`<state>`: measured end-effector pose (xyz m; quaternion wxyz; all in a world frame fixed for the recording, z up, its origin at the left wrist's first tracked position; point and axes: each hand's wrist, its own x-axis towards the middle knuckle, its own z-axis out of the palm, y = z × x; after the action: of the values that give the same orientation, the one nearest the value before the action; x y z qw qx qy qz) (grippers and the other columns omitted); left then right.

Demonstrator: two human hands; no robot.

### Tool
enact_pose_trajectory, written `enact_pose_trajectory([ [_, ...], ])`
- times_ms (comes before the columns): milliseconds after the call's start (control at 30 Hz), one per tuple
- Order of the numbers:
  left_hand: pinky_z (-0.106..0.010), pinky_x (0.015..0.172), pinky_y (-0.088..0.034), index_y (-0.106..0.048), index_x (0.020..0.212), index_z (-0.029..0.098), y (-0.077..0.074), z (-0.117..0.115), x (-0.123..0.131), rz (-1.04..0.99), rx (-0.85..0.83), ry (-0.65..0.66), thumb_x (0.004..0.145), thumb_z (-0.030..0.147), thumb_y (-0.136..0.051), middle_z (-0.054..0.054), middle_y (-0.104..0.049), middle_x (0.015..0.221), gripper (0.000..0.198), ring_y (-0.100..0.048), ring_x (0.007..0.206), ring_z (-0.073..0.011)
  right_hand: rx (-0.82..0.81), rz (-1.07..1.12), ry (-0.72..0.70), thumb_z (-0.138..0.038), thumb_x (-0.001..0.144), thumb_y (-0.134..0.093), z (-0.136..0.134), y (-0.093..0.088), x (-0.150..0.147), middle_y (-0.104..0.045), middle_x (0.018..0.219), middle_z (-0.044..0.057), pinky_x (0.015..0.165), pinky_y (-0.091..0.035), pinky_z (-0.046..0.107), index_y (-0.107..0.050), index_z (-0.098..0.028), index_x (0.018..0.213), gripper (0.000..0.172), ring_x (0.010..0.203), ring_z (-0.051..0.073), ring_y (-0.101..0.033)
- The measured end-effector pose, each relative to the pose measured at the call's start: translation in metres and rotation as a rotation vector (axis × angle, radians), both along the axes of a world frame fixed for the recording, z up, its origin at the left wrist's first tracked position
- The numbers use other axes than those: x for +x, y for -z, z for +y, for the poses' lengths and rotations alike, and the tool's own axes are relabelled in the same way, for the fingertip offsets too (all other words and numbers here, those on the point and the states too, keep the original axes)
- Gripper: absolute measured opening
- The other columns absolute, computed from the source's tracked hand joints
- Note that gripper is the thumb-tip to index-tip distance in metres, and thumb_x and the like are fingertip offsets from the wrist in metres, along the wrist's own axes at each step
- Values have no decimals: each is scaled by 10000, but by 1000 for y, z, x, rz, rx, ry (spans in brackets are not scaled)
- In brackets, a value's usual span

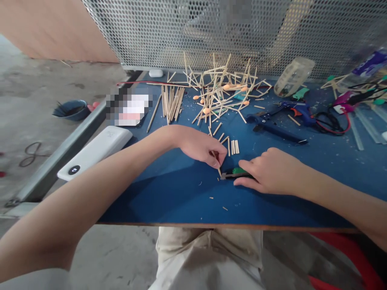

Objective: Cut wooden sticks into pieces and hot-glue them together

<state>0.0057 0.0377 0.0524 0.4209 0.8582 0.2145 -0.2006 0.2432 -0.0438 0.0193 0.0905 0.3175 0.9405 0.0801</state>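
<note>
My left hand (207,148) pinches a thin wooden stick (219,171) whose lower end points down at the blue tabletop. Closed around a green-and-black hand tool (240,172), my right hand (266,171) rests low over the table. The tool's grey metal tip meets the stick's lower end; its exact kind is partly hidden by the fingers. Just beyond the left hand, several short cut pieces of stick (235,147) lie side by side, with other loose pieces (217,129) nearby. Tiny offcuts (225,208) are scattered toward the front.
Behind are a tangle of joined sticks (223,80) with orange blobs and a row of longer sticks (173,102). A blue glue gun (302,110), a clear jar (294,76) and clear glue sticks (367,125) stand right. A white power bank (95,153) lies left; perforated metal (169,36) borders the back.
</note>
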Motion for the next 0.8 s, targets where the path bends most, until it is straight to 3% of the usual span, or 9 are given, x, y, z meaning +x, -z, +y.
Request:
enact_pose_trajectory([
  [167, -247, 726, -413, -639, 984, 219, 2, 1, -1, -20, -14, 5, 898, 325, -564, -11, -709, 982, 156, -607, 862, -166, -12, 44, -54, -660, 994, -301, 14, 6, 7, -719, 684, 55, 568, -88, 314, -627, -191, 907, 578, 499, 173, -580],
  [333, -246, 729, -415, -634, 986, 222, 1, 0, -1, -8, -23, -2, 904, 336, -559, -10, -714, 1008, 159, -614, 877, -166, 45, 116, -2, -650, 1004, -287, 11, 12, 3, -726, 718, 53, 560, -94, 311, -627, -178, 905, 590, 531, 156, -588],
  [800, -237, 695, -410, -650, 976, 215, 4, 1, -1, -20, -15, -9, 888, 338, -582, -14, -706, 971, 166, -606, 849, -162, 24, 20, -51, -619, 1010, -300, 8, 2, 1, -689, 611, 57, 570, -79, 326, -600, -191, 838, 551, 440, 151, -529],
])
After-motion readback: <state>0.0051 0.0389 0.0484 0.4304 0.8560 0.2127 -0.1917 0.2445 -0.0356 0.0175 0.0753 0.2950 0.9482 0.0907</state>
